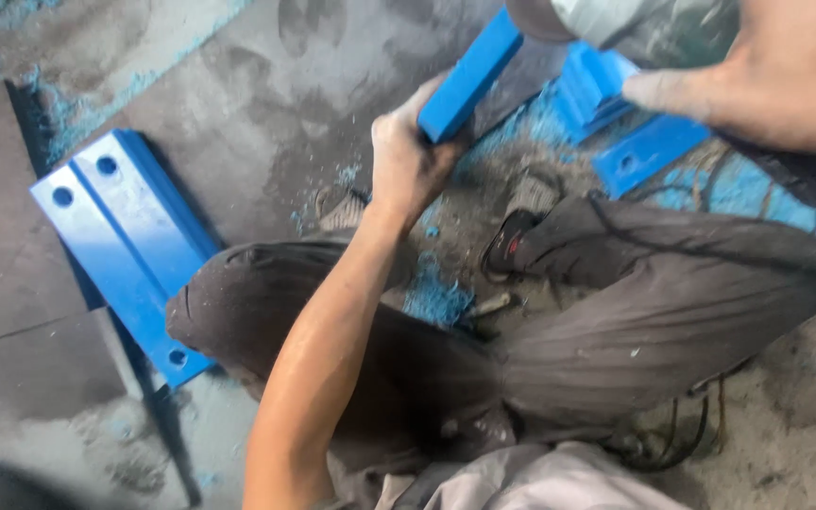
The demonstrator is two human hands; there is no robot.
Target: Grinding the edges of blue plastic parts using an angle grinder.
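- Left hand [406, 156] is gripping the near end of a blue plastic bar [470, 76], fingers wrapped shut around it, knuckles facing the camera.
- The bar is tilting up from the hand toward 1 o'clock; its far end is running under a grey cylindrical tool body [583, 17] at the top edge.
- Right hand [767, 76] is coming in from 2 o'clock, large and close to the lens, blurred. One finger is pointing toward 9 o'clock, with its tip just beside a second blue piece [597, 90]. Can't tell whether it is gripping anything, as the palm side is hidden.
- That second blue piece is lying at 3 o'clock of the held bar, with a flat blue piece with a hole [649, 151] right below it, at about 5 o'clock.
- Blue shavings [436, 297] are lying on the floor between the knees, at 6 o'clock of the left hand; more are lying around the pieces at upper right.
- The person is squatting: dark grey trousers [616, 312] are filling the lower centre, and a dark shoe [512, 241] is showing at 4 o'clock of the left hand.
- A black cable [710, 250] is running across the right thigh toward 3 o'clock.
- A stack of long blue plates with holes [125, 236] is lying on the dusty grey floor [266, 113], well apart at 8 o'clock of the left hand, one end reaching the left knee.
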